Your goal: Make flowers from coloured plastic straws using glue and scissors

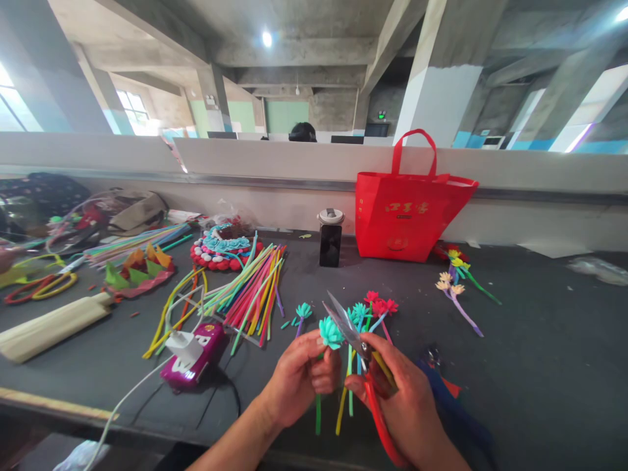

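Note:
My left hand point(305, 376) is closed on a turquoise pipe-cleaner flower point(330, 332), pinching it just under its petals; a green stem hangs below the fist. In my right hand point(400, 383) are red-handled scissors point(379, 418), their blades slightly apart and beside the flower's petals. Whether the blades touch the petals I cannot tell. Just behind the scissors lie more turquoise flowers point(360, 313) and red flowers point(381, 303) on coloured stems. Left of them is another turquoise flower point(304, 311) with small cut bits near it.
A bundle of coloured pipe cleaners point(260, 288) lies to the left, near a purple power strip point(193, 356) with a white plug and cable. A phone point(330, 246) and a red bag point(407, 216) stand at the back. Peach flowers point(450, 285) lie right; another pair of scissors point(53, 286) lies far left.

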`<state>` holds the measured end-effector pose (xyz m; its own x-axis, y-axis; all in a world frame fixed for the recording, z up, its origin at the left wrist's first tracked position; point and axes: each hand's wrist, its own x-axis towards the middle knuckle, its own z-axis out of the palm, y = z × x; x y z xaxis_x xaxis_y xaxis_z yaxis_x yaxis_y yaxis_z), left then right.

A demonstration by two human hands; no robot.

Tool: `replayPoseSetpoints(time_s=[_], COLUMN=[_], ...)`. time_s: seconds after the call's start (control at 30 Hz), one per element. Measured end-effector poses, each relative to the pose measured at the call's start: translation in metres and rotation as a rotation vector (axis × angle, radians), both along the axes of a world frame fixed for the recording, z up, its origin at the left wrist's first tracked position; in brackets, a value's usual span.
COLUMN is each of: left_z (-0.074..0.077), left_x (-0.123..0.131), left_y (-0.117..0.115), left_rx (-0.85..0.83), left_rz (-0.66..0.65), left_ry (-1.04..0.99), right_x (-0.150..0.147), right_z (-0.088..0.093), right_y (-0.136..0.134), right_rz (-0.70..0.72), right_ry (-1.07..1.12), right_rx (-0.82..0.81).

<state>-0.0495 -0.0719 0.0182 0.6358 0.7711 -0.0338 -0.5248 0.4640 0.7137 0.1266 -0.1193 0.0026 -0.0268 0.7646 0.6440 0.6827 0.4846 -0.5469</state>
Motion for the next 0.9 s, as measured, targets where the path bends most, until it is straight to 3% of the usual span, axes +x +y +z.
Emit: replayPoseSetpoints(time_s=[0.37,0.9], left_z=[0.0020,-0.0002], left_x=[-0.0005,-0.0002], left_y=[0.0002,-0.0003], left_rx=[0.008,-0.011], left_rz=[-0.021,-0.032], left_ry=[-0.054,-0.054], right_x=[0.0011,0.0001], right_z=[-0.0002,0.0003], right_y=[0.0003,0.0009], right_rz=[-0.059,-0.013], right_ry=[0.001,-0.055], right_rx=[0.047,0.032])
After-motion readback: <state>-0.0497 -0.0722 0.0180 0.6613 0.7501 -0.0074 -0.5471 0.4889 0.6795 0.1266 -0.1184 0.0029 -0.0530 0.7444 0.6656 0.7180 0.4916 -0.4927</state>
